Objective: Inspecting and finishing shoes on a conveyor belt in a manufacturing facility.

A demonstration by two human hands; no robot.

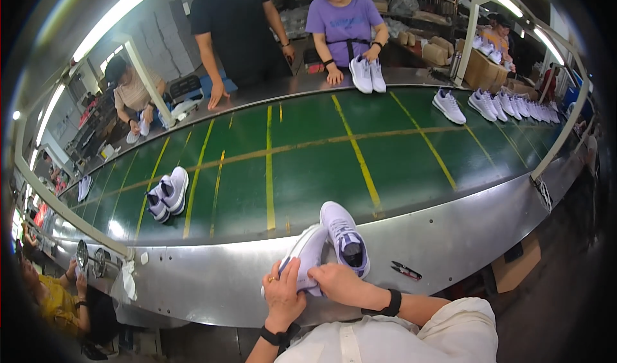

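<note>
A white and pale lilac sneaker [310,250] is tilted on its side at the near metal edge, its toe pointing away from me. My left hand [284,293] is closed around its heel end, a ring on one finger. My right hand [340,284] is closed against the other side of the same shoe, fingers curled at the heel; the fingertips are partly hidden. Just right of it, a matching laced sneaker [347,239] stands upright, its toe over the green belt and its dark opening toward me. Small thread snips [406,271] lie on the metal to the right.
A green conveyor belt [302,183] with yellow lines runs across. It carries a sneaker pair [168,194] at left and several sneakers [508,105] at far right. Across it, one person leans a hand [218,95] on the edge; another holds sneakers [367,75]. White posts [561,141] flank the belt.
</note>
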